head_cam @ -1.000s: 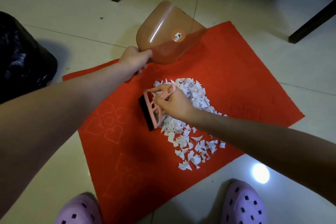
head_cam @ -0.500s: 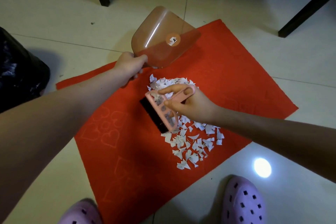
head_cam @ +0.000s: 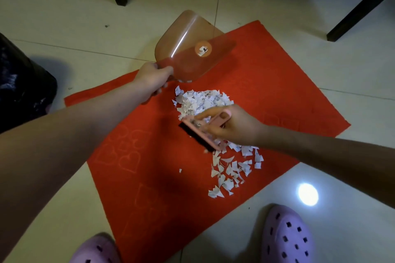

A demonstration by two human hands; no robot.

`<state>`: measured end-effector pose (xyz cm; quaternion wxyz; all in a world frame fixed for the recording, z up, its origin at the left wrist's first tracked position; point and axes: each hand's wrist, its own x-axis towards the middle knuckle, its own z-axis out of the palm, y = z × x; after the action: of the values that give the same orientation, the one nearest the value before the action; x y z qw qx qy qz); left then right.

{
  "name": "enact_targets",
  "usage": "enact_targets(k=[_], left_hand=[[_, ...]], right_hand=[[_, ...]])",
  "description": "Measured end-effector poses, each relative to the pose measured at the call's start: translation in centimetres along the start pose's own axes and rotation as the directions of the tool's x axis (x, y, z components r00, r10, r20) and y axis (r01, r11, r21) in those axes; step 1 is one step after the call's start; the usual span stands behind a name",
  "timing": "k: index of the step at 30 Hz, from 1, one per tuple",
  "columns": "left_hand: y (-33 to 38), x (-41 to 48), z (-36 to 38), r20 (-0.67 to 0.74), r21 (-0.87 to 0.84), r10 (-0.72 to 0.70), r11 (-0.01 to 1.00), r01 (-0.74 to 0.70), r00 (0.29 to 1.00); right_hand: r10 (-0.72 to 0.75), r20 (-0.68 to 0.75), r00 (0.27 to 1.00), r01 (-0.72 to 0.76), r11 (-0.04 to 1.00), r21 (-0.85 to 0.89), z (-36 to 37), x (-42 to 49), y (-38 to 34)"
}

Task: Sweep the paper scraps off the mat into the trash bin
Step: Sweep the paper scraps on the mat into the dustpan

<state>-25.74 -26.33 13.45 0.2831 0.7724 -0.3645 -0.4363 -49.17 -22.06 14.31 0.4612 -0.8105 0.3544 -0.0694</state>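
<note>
Left hand (head_cam: 152,80) grips dustpan (head_cam: 188,53) at twelve o'clock, right hand (head_cam: 234,127) grips brush (head_cam: 199,133); scraps (head_cam: 203,100) lie on mat (head_cam: 267,96), apparently none binned.

Single head view, looking steeply down and forward, close over the red mat (head_cam: 267,92) on tile floor (head_cam: 53,17)
</note>
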Motion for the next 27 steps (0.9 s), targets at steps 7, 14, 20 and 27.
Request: enact_targets(k=[7,14,20,27], left_hand=[[0.2,0.1,0.4,0.014,0.001,0.001,1.0,-0.001,1.0],[0.1,-0.2,0.6,0.016,0.014,-0.002,1.0,0.001,1.0],[0.1,-0.2,0.5,0.016,0.035,0.001,0.999,-0.001,1.0],[0.4,-0.2,0.9,0.03,0.029,0.002,1.0,-0.003,1.0]], right_hand=[[-0.015,0.05,0.999,0.0,0.955,0.296,-0.2,-1.4,-1.0],[-0.068,0.288,0.955,0.02,0.986,0.168,6.2,-2.5,0.4],[-0.14,0.036,0.99,0.142,0.986,-0.082,2.3,-1.7,-0.2],[-0.114,0.108,0.988,0.094,0.98,0.173,1.7,-2.4,-1.1]])
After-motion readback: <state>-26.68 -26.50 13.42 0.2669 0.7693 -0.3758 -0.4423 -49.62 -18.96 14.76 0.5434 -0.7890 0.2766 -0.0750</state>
